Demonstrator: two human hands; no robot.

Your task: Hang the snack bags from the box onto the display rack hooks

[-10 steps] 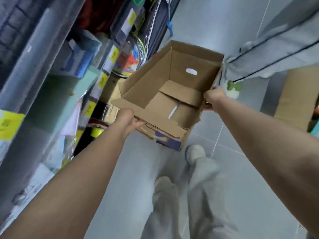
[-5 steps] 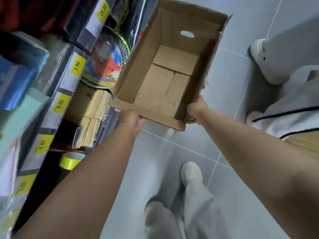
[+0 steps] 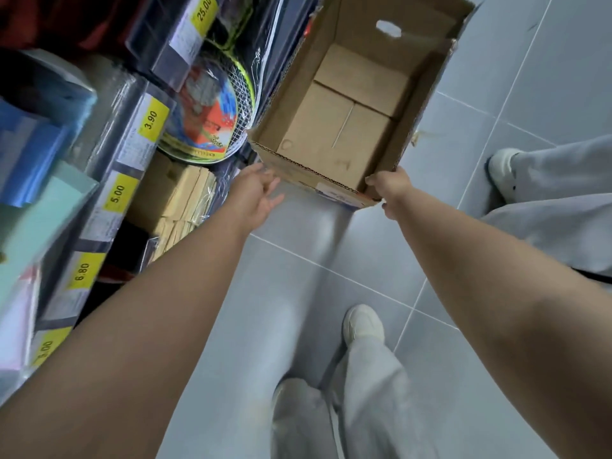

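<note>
While the right hand (image 3: pixel 390 190) pinches the near right corner of the empty cardboard box (image 3: pixel 334 127), the left hand (image 3: pixel 255 197) hangs open just beside its near left edge, fingers loosely spread, holding nothing. Price-tagged shelves (image 3: pixel 109 180) run along the left.

The cardboard box (image 3: pixel 347 104) sits ahead of the person, above the tiled floor (image 3: pixel 516 77), just right of the shelves (image 3: pixel 109 154). The right hand (image 3: pixel 390 188) grips its near right corner; the left hand (image 3: pixel 255 193) is just beside its near left corner, fingers spread. Price tags (image 3: pixel 152 120) run along the shelf edges. Badminton rackets (image 3: pixel 212 117) lie on the shelves, left of the box. Another person's leg (image 3: pixel 556 167) stands to the right.
</note>
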